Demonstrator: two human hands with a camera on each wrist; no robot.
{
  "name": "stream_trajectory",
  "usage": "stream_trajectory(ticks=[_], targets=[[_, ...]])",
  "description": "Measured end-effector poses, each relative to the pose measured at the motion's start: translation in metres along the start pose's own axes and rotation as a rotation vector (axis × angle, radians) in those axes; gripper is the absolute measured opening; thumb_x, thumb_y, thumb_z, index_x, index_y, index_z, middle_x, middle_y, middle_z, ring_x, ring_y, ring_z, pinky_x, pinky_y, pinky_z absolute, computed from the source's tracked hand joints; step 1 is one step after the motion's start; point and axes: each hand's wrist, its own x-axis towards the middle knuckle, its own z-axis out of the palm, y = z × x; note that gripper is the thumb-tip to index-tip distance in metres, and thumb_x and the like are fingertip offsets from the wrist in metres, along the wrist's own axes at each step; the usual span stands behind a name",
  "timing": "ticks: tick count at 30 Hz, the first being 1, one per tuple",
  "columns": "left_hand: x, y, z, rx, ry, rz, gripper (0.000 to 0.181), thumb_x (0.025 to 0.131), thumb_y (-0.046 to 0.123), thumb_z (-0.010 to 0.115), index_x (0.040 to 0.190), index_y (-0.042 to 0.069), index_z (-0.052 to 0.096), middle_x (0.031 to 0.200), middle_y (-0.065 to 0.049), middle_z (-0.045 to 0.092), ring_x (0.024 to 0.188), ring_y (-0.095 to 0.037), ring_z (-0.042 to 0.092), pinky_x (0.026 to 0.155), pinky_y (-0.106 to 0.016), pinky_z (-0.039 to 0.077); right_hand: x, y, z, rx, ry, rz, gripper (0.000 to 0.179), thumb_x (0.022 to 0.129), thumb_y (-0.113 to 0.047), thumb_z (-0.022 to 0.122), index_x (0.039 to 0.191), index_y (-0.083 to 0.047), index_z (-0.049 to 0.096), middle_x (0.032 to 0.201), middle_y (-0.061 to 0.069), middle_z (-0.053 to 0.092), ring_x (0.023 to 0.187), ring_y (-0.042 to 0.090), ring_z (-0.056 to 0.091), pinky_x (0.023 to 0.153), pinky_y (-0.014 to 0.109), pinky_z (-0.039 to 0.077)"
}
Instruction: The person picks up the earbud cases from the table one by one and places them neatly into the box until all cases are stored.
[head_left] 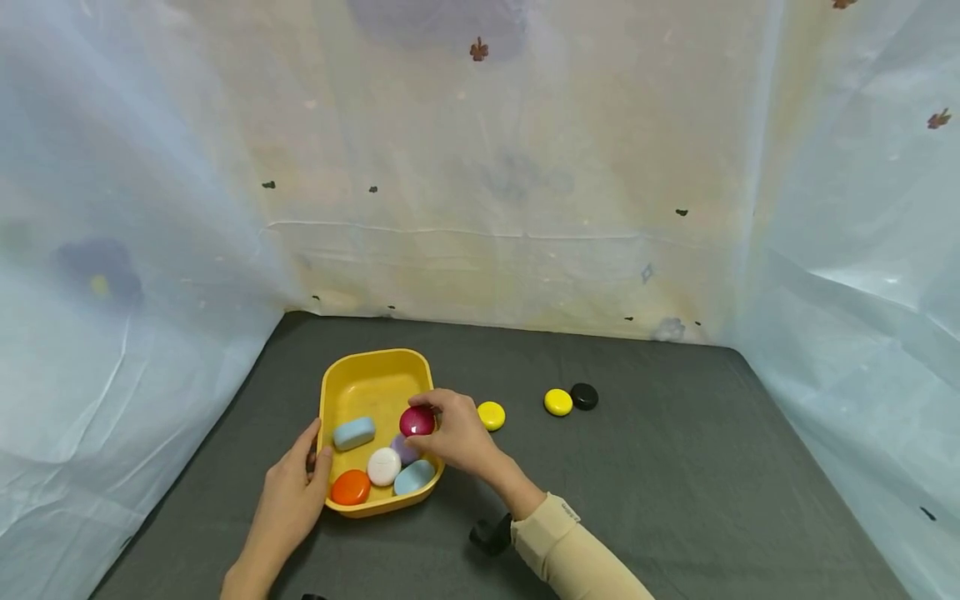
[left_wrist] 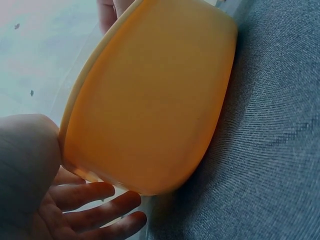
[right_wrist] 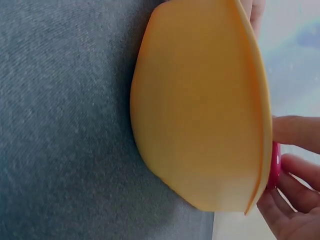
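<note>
My right hand (head_left: 459, 433) pinches a glossy magenta round disc (head_left: 417, 421) between thumb and fingers, over the right side of a yellow tray (head_left: 375, 353). In the right wrist view, the magenta disc (right_wrist: 274, 166) shows just past the tray's rim. My left hand (head_left: 291, 487) holds the tray's left side, thumb at the rim and fingers along the outer wall. Inside the tray lie a light blue oblong piece (head_left: 354, 432), a white disc (head_left: 384, 467), an orange disc (head_left: 351, 487), another light blue piece (head_left: 415, 477) and a partly hidden purple piece (head_left: 403, 451).
One yellow disc (head_left: 491, 415) lies just right of the tray on the dark grey cloth (head_left: 675, 483). Farther right, another yellow disc (head_left: 558, 402) touches or nearly touches a black disc (head_left: 585, 396). A dark object (head_left: 489, 537) lies below my right wrist. Pale patterned sheets (head_left: 480, 167) hang around the table.
</note>
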Motion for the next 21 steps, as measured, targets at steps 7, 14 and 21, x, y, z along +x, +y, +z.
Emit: stream_trajectory(ticks=[7,14,21], targets=[[0.001,-0.001,0.000,0.003,-0.003,0.003,0.057,0.107,0.028,0.042,0.154,0.001,0.027,0.144,-0.029,0.043,0.119,-0.039,0.052,0.091,-0.057,0.047,0.002,-0.002,0.002,0.008,0.012,0.051,0.053,0.078,-0.011,0.085,0.126,-0.001,0.065,0.120,0.008,0.064,0.102,0.020,0.062,0.086,0.028,0.054],[0.001,-0.002,0.001,-0.001,0.013,0.017,0.056,0.107,0.027,0.043,0.154,0.000,0.028,0.142,-0.029,0.044,0.118,-0.039,0.053,0.092,-0.058,0.047,-0.006,0.001,-0.012,0.079,0.123,0.148,0.051,0.081,-0.023,0.084,0.126,-0.009,0.066,0.122,0.002,0.064,0.110,0.029,0.059,0.094,0.045,0.050],[0.001,-0.002,0.002,0.004,0.014,0.014,0.056,0.107,0.027,0.043,0.154,0.000,0.028,0.142,-0.029,0.045,0.116,-0.037,0.054,0.091,-0.058,0.047,-0.015,0.016,-0.025,0.098,0.308,0.205,0.038,0.084,-0.023,0.081,0.117,-0.008,0.070,0.117,0.007,0.066,0.109,0.027,0.059,0.095,0.048,0.048]])
